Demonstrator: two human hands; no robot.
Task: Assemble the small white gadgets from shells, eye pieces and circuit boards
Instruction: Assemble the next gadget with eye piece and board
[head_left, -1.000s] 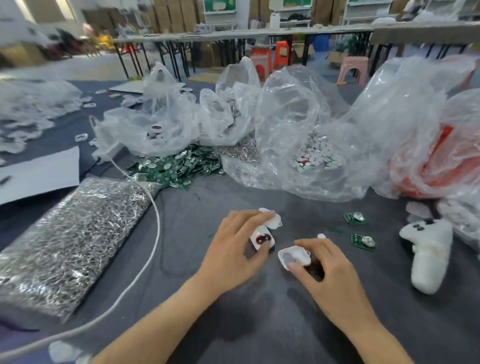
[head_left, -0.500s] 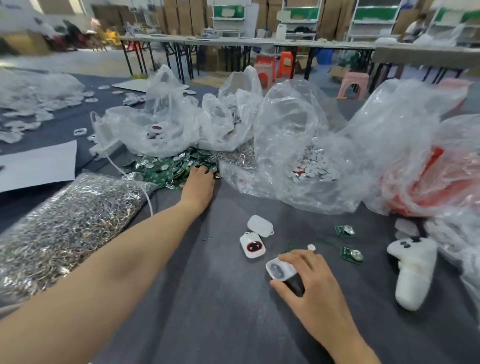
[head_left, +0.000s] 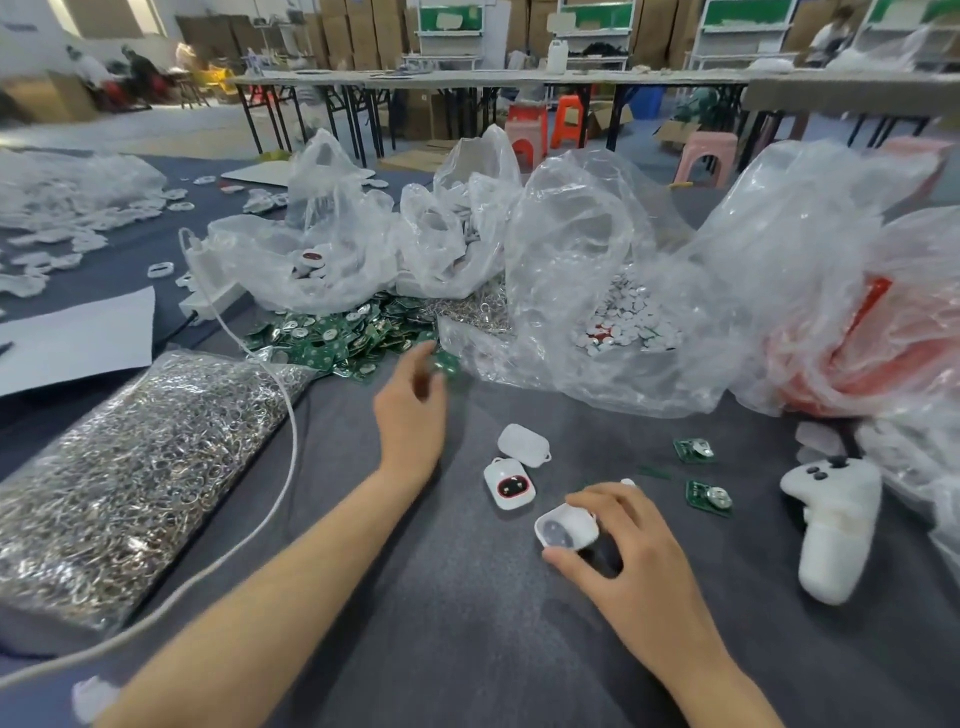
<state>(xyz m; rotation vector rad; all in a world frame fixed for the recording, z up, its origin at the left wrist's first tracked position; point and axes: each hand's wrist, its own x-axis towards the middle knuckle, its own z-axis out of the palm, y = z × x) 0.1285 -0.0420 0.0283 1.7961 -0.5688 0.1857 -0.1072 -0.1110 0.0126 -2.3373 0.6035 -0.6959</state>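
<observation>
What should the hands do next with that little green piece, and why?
Probably carry it over and set it into the white shell. The left hand seems to have a green board in its grip, just off the pile, though it is blurred. The right hand holds the shell open side up, and no board shows inside it.

Hollow white shell (head_left: 566, 529) cavity-up, eyed front shell (head_left: 509, 483) face-up just beside plain white shell (head_left: 523, 445), two green circuit boards (head_left: 709, 498) to right

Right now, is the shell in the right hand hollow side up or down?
Up: the shell shows its rim and inside; the right hand holds it.
</observation>
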